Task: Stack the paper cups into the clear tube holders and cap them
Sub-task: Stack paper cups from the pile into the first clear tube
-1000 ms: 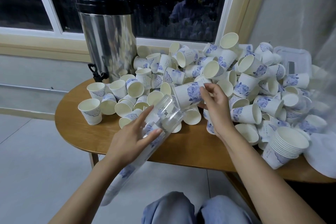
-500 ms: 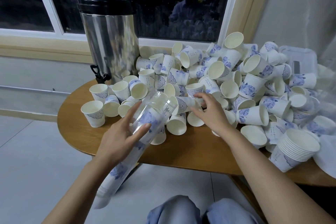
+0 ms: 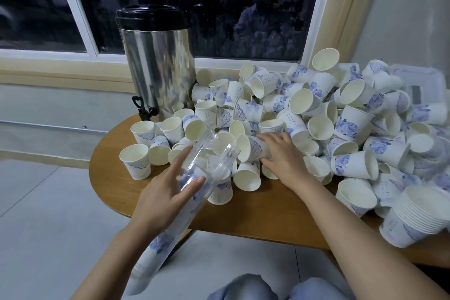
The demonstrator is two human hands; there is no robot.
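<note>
While the left hand (image 3: 165,195) grips the clear tube (image 3: 214,156), slanted in front of the urn (image 3: 158,63), the right hand (image 3: 285,161) closes on a lying cup (image 3: 252,148) front-right of the urn: loading step, prob. Next needs the cup lined up w/ the tube mouth. Count: 1 tube, 1 nested stack (image 3: 418,217) far right of the urn, loose cups too many to count, no cap seen.

The paper cups (image 3: 350,126) are white with blue flower and lattice prints, cream inside. The tube (image 3: 209,163) is clear. The desk (image 3: 267,212) is warm brown wood. The urn (image 3: 158,68), far left, is silver with a black lid (image 3: 151,17).
</note>
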